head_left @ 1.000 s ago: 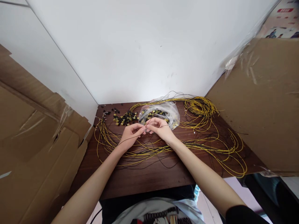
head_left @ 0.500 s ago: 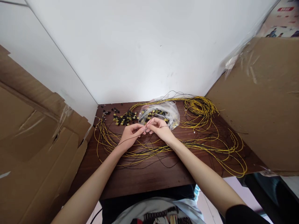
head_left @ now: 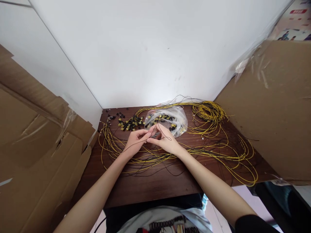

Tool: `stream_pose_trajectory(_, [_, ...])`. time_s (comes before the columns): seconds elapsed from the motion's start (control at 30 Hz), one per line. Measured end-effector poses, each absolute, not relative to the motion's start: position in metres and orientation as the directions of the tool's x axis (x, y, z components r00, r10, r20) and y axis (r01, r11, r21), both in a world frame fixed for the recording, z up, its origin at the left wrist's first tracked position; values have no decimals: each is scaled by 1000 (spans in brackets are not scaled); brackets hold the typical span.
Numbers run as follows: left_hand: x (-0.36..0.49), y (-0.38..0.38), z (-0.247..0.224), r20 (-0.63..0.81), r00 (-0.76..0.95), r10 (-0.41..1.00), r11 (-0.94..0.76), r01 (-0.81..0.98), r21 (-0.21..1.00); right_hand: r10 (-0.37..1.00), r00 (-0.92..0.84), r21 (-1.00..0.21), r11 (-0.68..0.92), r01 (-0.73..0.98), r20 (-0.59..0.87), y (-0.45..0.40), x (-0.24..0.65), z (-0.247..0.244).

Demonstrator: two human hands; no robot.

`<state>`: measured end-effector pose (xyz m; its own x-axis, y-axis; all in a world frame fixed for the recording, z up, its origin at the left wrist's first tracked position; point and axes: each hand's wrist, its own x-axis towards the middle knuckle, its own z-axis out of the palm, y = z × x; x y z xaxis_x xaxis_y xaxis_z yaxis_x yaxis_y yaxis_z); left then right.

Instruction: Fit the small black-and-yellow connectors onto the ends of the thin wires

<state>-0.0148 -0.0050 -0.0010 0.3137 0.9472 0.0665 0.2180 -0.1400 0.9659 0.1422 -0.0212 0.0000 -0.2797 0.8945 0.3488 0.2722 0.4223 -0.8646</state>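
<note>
My left hand (head_left: 136,141) and my right hand (head_left: 165,138) meet over the middle of the table, fingertips pinched close together. A thin black wire (head_left: 132,145) runs from my left fingers back across that wrist, and a loop of it lies over the back of my right hand. Both hands are closed on this wire; whatever small part sits between the fingertips is hidden. Just beyond them lies a clear plastic bag (head_left: 181,116) with black and yellow pieces in it. Beneath the wrists a bundle of yellow and black wires (head_left: 155,158) stretches across the table.
Black and yellow connectors (head_left: 131,123) lie in a pile left of the bag. A coil of yellow wire (head_left: 210,111) rests at the back right of the brown table (head_left: 155,191). Cardboard (head_left: 272,106) walls the right side, more cardboard (head_left: 36,161) the left, and a white panel (head_left: 145,58) the back.
My right fingers have shifted slightly, the thumb lower and nearer the left fingertips. The black wire now forms a loop over the back of my right hand.
</note>
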Motion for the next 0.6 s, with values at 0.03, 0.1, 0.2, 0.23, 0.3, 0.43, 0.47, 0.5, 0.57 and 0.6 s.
stream_pose_trajectory(0.03, [-15, -5, -1, 67, 316, 946, -140, 215, 967, 885, -283, -847, 445, 290, 369, -21, 142, 0])
stream_pose_trajectory(0.1, [-16, -5, -1, 68, 323, 944, -139, 201, 970, 863, -290, -804, 496, 328, 414, -22, 143, -1])
stream_pose_trajectory(0.2, [-15, -4, 0, 68, 340, 938, -138, 184, 973, 846, -285, -758, 531, 379, 450, -21, 143, -3])
stream_pose_trajectory(0.23, [-15, -4, 0, 68, 350, 934, -138, 181, 974, 848, -279, -753, 529, 390, 451, -21, 143, -3])
stream_pose_trajectory(0.3, [-14, -4, -1, 64, 366, 928, -137, 178, 974, 850, -271, -750, 526, 402, 451, -21, 144, -3])
stream_pose_trajectory(0.43, [-15, -3, -3, 51, 348, 936, -130, 207, 970, 829, -300, -728, 558, 399, 472, -22, 144, 1])
stream_pose_trajectory(0.47, [-15, -3, -3, 52, 345, 937, -133, 216, 967, 818, -323, -720, 574, 390, 477, -22, 144, 1])
stream_pose_trajectory(0.5, [-15, -3, -3, 53, 347, 937, -137, 222, 965, 805, -345, -713, 590, 380, 482, -23, 144, 2])
stream_pose_trajectory(0.57, [-16, -3, -3, 53, 364, 930, -144, 228, 963, 783, -379, -698, 616, 366, 493, -24, 143, 2])
stream_pose_trajectory(0.6, [-16, -3, -3, 53, 373, 926, -148, 231, 962, 776, -384, -688, 625, 369, 500, -25, 142, 2])
